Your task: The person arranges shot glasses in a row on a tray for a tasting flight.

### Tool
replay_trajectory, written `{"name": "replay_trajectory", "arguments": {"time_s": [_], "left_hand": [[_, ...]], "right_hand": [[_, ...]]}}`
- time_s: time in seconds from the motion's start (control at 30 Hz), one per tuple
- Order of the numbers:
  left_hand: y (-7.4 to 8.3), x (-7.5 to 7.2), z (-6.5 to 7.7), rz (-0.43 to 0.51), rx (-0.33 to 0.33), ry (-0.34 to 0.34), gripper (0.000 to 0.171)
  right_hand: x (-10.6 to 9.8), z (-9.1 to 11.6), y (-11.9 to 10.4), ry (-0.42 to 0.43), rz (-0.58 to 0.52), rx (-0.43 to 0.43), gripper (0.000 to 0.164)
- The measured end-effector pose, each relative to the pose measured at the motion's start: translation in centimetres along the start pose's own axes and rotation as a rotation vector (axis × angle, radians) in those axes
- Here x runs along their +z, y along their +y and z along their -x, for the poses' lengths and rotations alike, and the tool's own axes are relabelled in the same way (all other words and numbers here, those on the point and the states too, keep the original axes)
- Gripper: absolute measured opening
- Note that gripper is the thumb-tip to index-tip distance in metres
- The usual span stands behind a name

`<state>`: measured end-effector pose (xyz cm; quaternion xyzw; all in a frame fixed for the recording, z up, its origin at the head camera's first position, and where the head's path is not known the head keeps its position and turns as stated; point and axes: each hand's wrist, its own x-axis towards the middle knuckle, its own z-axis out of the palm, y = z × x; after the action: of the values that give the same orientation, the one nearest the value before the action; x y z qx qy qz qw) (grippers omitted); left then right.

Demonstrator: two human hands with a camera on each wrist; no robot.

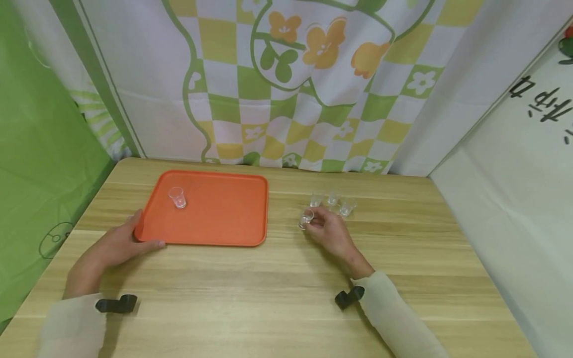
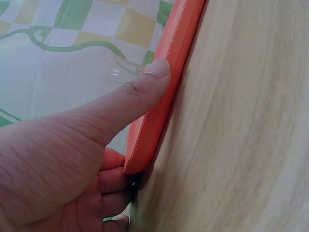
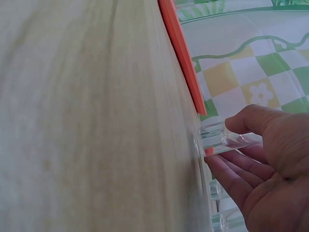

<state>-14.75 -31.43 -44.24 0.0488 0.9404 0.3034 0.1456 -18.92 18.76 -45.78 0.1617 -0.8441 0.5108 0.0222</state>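
Observation:
An orange tray (image 1: 215,214) lies on the left part of the table, and a small clear shot glass (image 1: 177,198) stands on it. My left hand (image 1: 117,244) grips the tray's near left corner. In the left wrist view the thumb (image 2: 157,72) lies along the tray's side, with the other fingers around the corner. To the right of the tray, my right hand (image 1: 332,234) pinches another clear shot glass (image 3: 215,137) between thumb and fingers, low over or on the table. Several more clear shot glasses (image 1: 346,206) stand just beyond that hand, partly hidden by it.
The wooden table (image 1: 233,298) ends at a patterned curtain (image 1: 286,114) behind the tray and glasses. A green sheet (image 1: 40,149) hangs at the left, and a white sheet with dark writing (image 1: 506,199) is on the right. Black wrist cameras (image 1: 117,304) sit at both sleeves.

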Motion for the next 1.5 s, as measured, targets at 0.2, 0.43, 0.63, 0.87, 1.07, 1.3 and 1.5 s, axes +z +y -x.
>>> {"name": "replay_trajectory", "arguments": {"time_s": [0.2, 0.43, 0.63, 0.87, 1.07, 1.3, 1.5], "left_hand": [[-0.1, 0.0, 0.0, -0.001, -0.004, 0.001, 0.12], [-0.3, 0.0, -0.1, -0.005, -0.006, -0.001, 0.119], [-0.1, 0.0, -0.1, -0.008, -0.013, -0.008, 0.119], [-0.2, -0.1, -0.1, -0.024, -0.004, -0.006, 0.119], [-0.3, 0.0, -0.3, -0.018, 0.01, -0.001, 0.118], [-0.2, -0.1, -0.1, -0.026, 0.019, -0.009, 0.117], [-0.2, -0.4, 0.0, -0.029, 0.031, -0.007, 0.115]], "right_hand": [[0.4, -0.3, -0.5, -0.015, -0.022, -0.007, 0.029], [0.7, -0.8, -1.3, -0.054, 0.037, -0.01, 0.029], [1.2, -1.4, -1.8, -0.093, 0.027, -0.034, 0.029], [2.1, -2.0, -2.4, -0.106, 0.03, -0.039, 0.028], [2.9, -2.7, -3.1, -0.099, 0.028, -0.037, 0.027], [3.9, -3.3, -3.9, -0.124, 0.015, -0.032, 0.028], [4.8, -3.7, -4.3, -0.131, -0.006, -0.05, 0.028]]}}
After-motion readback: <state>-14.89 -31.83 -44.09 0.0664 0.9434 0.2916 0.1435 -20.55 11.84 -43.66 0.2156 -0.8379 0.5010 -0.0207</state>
